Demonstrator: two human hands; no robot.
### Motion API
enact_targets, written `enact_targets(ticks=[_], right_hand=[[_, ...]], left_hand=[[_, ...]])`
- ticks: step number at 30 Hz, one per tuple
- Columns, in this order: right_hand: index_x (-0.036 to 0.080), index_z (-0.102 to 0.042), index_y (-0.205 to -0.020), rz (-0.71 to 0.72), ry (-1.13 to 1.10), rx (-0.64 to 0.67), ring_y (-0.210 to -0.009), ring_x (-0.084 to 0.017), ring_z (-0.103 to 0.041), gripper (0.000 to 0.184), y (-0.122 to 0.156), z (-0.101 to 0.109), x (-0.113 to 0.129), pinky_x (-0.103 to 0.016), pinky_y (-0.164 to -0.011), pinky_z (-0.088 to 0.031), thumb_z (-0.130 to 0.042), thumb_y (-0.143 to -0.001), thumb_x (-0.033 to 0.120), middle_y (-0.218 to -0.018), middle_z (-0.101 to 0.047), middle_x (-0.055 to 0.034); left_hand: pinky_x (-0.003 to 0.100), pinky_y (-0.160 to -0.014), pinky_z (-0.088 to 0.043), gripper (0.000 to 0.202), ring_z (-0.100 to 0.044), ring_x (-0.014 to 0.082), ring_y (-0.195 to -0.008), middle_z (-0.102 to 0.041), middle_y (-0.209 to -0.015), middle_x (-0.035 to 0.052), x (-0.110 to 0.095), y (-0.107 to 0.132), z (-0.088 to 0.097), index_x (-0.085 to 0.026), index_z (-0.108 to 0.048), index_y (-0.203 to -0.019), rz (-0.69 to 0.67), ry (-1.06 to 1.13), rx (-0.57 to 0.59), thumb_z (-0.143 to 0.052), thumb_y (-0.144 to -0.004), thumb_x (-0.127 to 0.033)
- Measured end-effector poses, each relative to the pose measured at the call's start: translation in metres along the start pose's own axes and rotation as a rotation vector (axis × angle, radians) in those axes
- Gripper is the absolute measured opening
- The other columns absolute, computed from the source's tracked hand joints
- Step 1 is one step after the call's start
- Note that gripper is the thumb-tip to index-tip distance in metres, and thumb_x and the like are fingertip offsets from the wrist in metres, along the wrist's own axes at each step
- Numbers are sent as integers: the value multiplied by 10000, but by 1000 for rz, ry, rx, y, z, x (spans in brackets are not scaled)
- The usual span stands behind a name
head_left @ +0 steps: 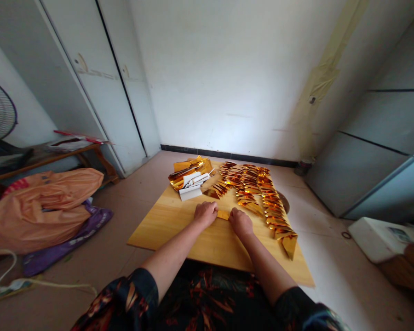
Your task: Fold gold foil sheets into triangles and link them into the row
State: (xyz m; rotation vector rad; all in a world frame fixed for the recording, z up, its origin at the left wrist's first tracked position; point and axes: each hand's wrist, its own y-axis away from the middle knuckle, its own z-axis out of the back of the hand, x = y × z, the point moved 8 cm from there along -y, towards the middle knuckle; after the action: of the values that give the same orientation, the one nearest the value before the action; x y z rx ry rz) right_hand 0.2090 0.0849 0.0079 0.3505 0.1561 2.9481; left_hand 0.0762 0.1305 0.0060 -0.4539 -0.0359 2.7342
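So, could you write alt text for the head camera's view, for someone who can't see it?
A person's left hand and right hand hold a small gold strip between them over a wooden board bearing rows of folded gold pieces and white paper.

no readable text, pale marks on purple bag (69,243), too blurred

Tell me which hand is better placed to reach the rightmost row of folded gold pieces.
Probably the right hand: it is nearer the rightmost row, with the left hand farther across; both hold the gold strip.
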Motion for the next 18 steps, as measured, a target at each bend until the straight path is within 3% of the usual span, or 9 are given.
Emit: enact_targets(ticks=[9, 18], right_hand=[[223, -584, -990, 22, 10, -19, -826, -133, -614, 196, 1, -3, -1, -223, -623, -364, -401, -922, 236, -1005, -628, -43], [243, -579, -961, 96, 20, -75, -754, -106, -590, 179, 5, -6, -2, -219, -561, -303, -416, -941, 314, -978, -583, -6]], left_hand=[[324, -843, -373, 91, -587, 197, -931, -681, -896, 8, 1, -1, -3, -253, -617, -870, -13, -43, 31, -534, -835, -270], [334, -849, -358, 98, -596, 197, -918, -688, -893, -8, 3, -6, -4, -264, -624, -850, -15, -42, 58, -532, -820, -246]])
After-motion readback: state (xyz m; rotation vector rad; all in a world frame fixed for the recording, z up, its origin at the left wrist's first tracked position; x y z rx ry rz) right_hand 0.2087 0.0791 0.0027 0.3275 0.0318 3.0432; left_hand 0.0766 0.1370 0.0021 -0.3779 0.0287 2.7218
